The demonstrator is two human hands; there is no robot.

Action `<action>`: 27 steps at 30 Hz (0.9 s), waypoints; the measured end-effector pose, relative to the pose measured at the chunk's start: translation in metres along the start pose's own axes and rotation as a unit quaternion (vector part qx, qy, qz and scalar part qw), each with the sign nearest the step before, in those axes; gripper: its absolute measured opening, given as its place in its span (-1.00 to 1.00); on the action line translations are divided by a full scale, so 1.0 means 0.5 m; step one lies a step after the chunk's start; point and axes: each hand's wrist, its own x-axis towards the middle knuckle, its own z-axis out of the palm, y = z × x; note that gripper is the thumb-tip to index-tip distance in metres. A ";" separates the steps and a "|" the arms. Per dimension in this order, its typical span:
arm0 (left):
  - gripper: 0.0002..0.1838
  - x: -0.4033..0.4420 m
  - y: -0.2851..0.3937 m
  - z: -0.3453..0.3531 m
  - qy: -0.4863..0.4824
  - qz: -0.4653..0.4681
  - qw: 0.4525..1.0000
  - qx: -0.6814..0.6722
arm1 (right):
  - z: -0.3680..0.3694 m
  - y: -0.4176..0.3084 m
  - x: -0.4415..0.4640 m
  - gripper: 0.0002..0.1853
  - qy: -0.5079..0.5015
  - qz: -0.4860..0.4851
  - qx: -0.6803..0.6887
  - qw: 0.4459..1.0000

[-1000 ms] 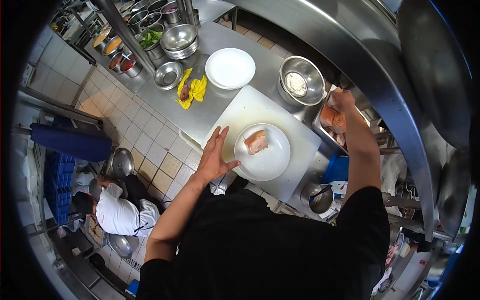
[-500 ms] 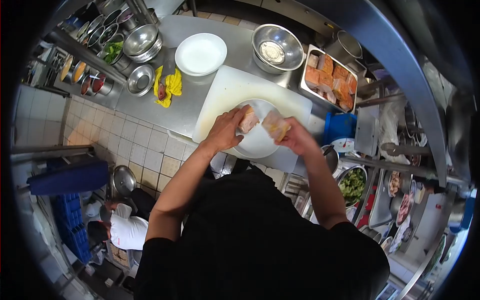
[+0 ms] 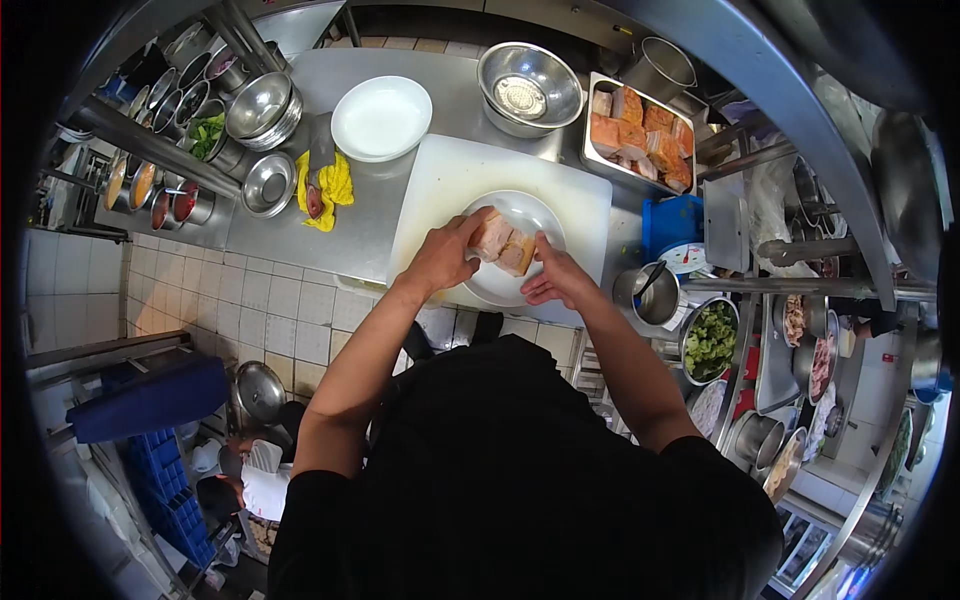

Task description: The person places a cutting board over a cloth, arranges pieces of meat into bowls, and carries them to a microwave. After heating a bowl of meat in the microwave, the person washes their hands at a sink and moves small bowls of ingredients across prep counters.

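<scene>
Left hand (image 3: pixel 442 262) curled against meat pieces (image 3: pixel 503 243), right hand (image 3: pixel 553 276) open beside them

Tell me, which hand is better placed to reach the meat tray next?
Probably the right hand: it is nearer the meat tray, while the left hand holds meat on the plate.

Before us, meat pieces (image 3: pixel 508 246) in a plate (image 3: pixel 514 205) on a cutting board (image 3: pixel 445 185), cloth (image 3: pixel 339 184) to our left, meat tray (image 3: pixel 588 137) and bucket (image 3: pixel 672 222) right.

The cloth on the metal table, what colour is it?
Bright yellow; the cloth shows best in the head view.
</scene>
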 end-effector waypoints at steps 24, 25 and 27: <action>0.02 -0.215 0.036 -0.002 0.233 -0.200 0.920 -0.245 | -0.415 -0.414 0.191 -0.30 0.280 -0.141 -0.648 0.694; 0.03 -0.220 0.037 0.000 0.232 -0.213 0.913 -0.259 | -0.412 -0.413 0.198 -0.30 0.279 -0.143 -0.649 0.693; 0.03 -0.227 0.035 0.007 0.238 -0.209 0.911 -0.263 | -0.400 -0.408 0.217 -0.21 0.393 -0.092 -0.611 0.681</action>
